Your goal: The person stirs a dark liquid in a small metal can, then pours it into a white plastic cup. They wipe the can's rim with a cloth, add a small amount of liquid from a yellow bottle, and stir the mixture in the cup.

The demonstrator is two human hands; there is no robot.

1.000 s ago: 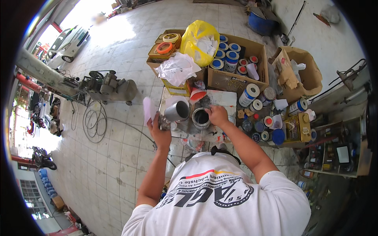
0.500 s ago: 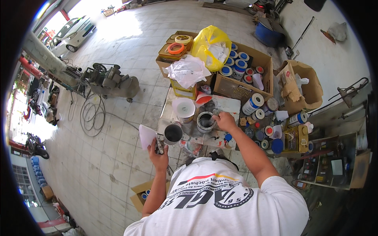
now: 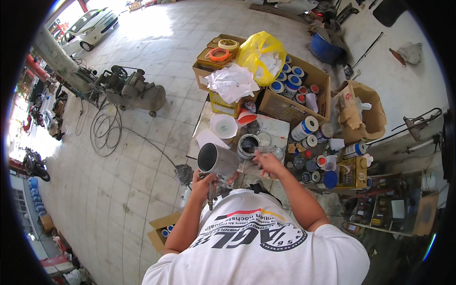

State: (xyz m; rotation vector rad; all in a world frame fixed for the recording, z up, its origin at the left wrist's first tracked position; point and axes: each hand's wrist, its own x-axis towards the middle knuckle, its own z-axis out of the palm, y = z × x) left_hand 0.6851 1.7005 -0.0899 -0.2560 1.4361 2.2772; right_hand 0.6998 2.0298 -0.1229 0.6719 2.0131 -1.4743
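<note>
My left hand (image 3: 202,184) is wrapped around a paint spray gun (image 3: 212,192). Its large grey metal cup (image 3: 219,160) tilts, with the dark open mouth facing up and left. My right hand (image 3: 268,164) is just right of an open paint can (image 3: 247,145) with dark contents and a smeared rim. The right fingers look spread, partly blurred. Beside them is a clear, see-through container (image 3: 275,151); whether they touch it is unclear. A pale round lid (image 3: 263,138) lies by the can. White paper (image 3: 209,138) rests behind the gun cup.
A white paper strainer (image 3: 223,126) and a red cup (image 3: 246,116) stand at the table's far side. Behind are a yellow tin (image 3: 223,105), a yellow bag (image 3: 261,57) and a box of cans (image 3: 285,108). An air compressor (image 3: 135,90) and coiled hose (image 3: 105,127) are left.
My left hand has brought the spray gun closer to me, its cup now tipped and the paper left behind. My right hand has drawn back from the can's rim, its fingers opening.
</note>
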